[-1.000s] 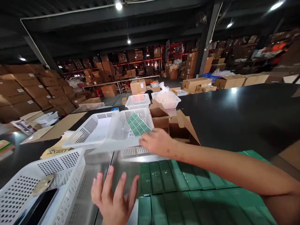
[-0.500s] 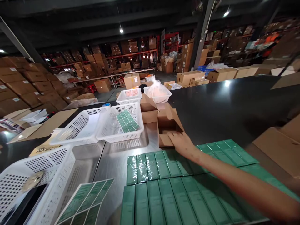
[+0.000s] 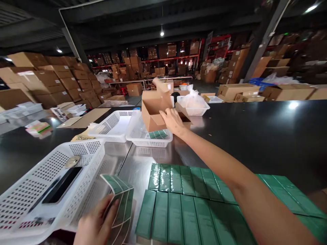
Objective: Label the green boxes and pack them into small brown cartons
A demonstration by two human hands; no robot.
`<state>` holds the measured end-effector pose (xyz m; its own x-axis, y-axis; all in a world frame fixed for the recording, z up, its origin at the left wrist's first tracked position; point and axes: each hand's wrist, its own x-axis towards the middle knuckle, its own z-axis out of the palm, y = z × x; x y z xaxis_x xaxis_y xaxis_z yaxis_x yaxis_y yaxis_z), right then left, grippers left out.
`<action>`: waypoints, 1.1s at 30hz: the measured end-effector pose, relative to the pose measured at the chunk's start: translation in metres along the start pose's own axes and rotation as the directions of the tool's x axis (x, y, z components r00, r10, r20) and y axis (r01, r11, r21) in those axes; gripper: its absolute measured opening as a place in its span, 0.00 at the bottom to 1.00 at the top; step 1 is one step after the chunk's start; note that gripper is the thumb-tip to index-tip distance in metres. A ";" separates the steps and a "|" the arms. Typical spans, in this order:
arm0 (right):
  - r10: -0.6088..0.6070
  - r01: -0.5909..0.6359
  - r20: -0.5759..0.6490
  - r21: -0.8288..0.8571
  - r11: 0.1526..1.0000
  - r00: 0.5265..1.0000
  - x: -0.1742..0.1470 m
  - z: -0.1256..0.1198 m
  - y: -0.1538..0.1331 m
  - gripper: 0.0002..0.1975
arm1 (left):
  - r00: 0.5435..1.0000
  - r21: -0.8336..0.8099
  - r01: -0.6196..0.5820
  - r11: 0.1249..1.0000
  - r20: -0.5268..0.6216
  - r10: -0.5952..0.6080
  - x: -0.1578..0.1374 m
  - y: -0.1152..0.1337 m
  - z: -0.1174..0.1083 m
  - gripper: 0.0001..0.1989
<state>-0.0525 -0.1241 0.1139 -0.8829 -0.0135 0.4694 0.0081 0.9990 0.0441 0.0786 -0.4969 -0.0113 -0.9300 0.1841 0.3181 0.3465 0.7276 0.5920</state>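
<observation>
Supporting bench (image 3: 258, 136): is stretching dark and glossy across the view, carrying boxes and baskets.
Stacked cartons (image 3: 56, 83): are standing in piles beyond the bench, on the left.
Green boxes (image 3: 175, 216): are lying side by side in rows at the near side, shining on top; the right arm (image 3: 222, 160) is crossing above them and hiding some.
Near basket (image 3: 28, 185): is standing at the left, white, with pierced walls.
Middle basket (image 3: 150, 141): is sitting farther back, just beside a second white basket (image 3: 109, 137); it is holding a green-patterned sheet (image 3: 158, 134), partly hidden.
Open carton (image 3: 150, 119): is tilting over the middle basket, flaps loose; whether it is touching the basket, cannot tell.
Right hand (image 3: 171, 120): is gripping the open carton by its near edge, fingers bent over the cardboard.
Left hand (image 3: 95, 221): is pinching the gridded sheet between thumb and fingers, right of the near basket.
Gridded sheet (image 3: 124, 204): is curving upward, green cells divided by pale lines, just left of the green boxes.
Dark flat object (image 3: 62, 185): is lying inside the near basket.
Round disc (image 3: 72, 161): is resting behind it, pale, details too small to tell.
</observation>
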 end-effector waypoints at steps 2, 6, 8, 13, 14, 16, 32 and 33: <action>0.007 -0.010 0.048 0.046 0.999 0.999 0.015 0.018 -0.009 0.20 | 1.000 -0.026 0.030 0.999 0.009 -0.029 0.001 0.003 0.000 0.15; -0.049 0.038 0.058 0.181 0.983 0.997 -0.003 0.037 -0.032 0.22 | 0.991 -0.162 0.106 0.981 0.093 -0.091 0.000 0.004 -0.018 0.15; -0.054 0.042 0.023 0.373 0.927 0.998 -0.032 0.040 -0.050 0.25 | 0.981 -0.280 0.150 0.948 0.162 -0.107 0.002 0.004 -0.027 0.14; -0.175 -0.388 0.424 0.898 0.205 0.889 -0.125 0.042 -0.100 0.21 | 0.934 -0.537 0.242 0.808 0.355 -0.044 0.010 0.005 -0.028 0.11; -0.198 -0.492 0.491 0.869 0.047 0.849 -0.140 0.042 -0.107 0.22 | 0.921 -0.560 0.251 0.790 0.390 -0.016 0.011 0.005 -0.026 0.10; -0.157 -0.575 0.553 0.792 -0.205 0.818 -0.160 0.042 -0.120 0.23 | 0.898 -0.594 0.256 0.763 0.437 0.039 0.012 0.001 -0.021 0.08; -0.240 0.009 0.108 0.899 0.438 0.965 -0.172 -0.006 -0.165 0.42 | 0.634 -0.270 0.063 0.961 0.754 0.170 0.041 -0.014 -0.051 0.09; -0.347 0.066 0.124 0.870 0.488 0.929 -0.171 -0.013 -0.170 0.38 | 0.599 -0.227 -0.020 0.974 0.777 0.194 0.042 -0.008 -0.051 0.10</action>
<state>0.1027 -0.2921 0.0377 -0.8816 -0.3544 0.3117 -0.4632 0.5235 -0.7151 0.0429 -0.5289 0.0351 -0.5854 0.7646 -0.2698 0.3841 0.5546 0.7382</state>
